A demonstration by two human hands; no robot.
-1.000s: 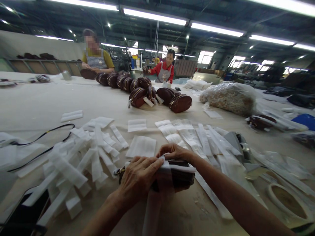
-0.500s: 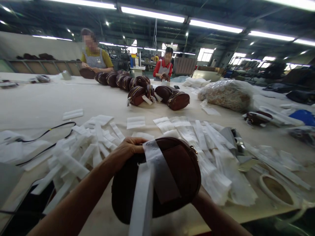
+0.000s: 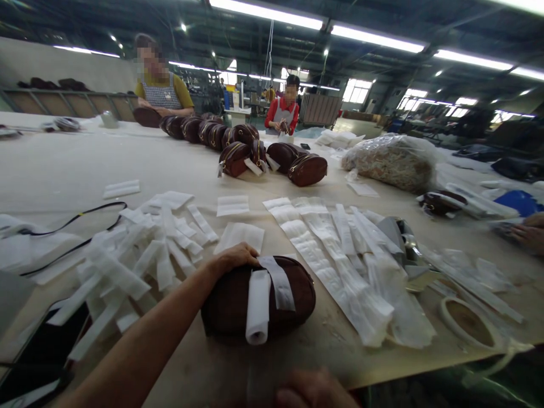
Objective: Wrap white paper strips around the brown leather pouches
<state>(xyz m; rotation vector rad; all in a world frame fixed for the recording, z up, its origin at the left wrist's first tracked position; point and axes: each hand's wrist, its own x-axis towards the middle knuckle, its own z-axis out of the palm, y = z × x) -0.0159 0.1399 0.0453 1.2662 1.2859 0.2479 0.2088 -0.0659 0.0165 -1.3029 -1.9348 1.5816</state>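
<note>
A dark brown oval zip bag [image 3: 229, 300] rests on the table in front of me. My left hand [image 3: 236, 258] grips its top edge, fingers closed there and partly hidden behind it. A translucent white strip [image 3: 284, 286] runs down the bag's face from the top. Beside that strip, a rolled white padding strip [image 3: 257, 309] hangs against the bag. My right hand [image 3: 317, 388] is at the bottom edge of the view, below the bag and apart from it. Motion blurs its fingers, so what they hold, if anything, does not show.
Loose white strips [image 3: 123, 266] lie heaped on the left, and longer white sheets [image 3: 340, 266] on the right. A tape dispenser [image 3: 403, 246] and a tape roll [image 3: 470, 323] are further right. Finished-looking brown bags [image 3: 308, 170] stand behind. Two people work across the table; another person's hand [image 3: 531, 232] shows right.
The bag has come down from a raised position onto the table. My right hand has left its right side and moved to the bottom edge. The hanging white strip now appears rolled up.
</note>
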